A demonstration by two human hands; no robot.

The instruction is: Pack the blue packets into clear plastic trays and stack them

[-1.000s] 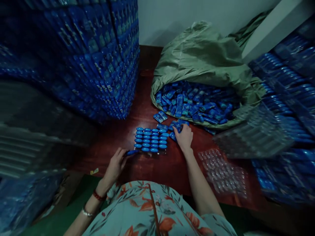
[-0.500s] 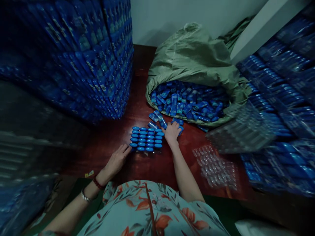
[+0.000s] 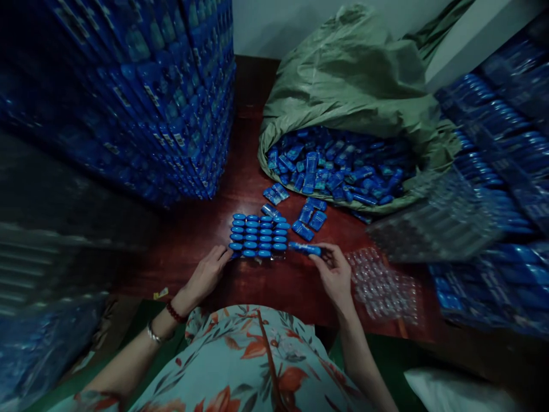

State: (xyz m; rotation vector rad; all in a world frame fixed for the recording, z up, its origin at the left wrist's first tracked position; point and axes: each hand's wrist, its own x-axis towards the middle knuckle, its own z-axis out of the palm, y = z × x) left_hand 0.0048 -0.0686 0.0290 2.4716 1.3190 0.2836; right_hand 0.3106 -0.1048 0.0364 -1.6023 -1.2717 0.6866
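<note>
Glossy blue oval pieces sit in tidy rows in a clear plastic tray in front of me. The fingers of my left hand are together, pinching the tray's near left corner. My right hand, to the right of the tray, grips a slim blue printed packet by its right end. The packet's left tip points at the rows, just apart from them. Several loose blue packets lie behind, between the tray and the sack, with another pair farther left.
A green sack lies open at the back, full of blue packets. Tall stacks of blue packs rise on the left, more packs on the right. Clear moulded trays lie on the red-brown table.
My right hand has come away from the loose packets toward me and to the right, now with a slim blue packet in it. My left hand stays at the tray's corner. The view has shifted slightly.
</note>
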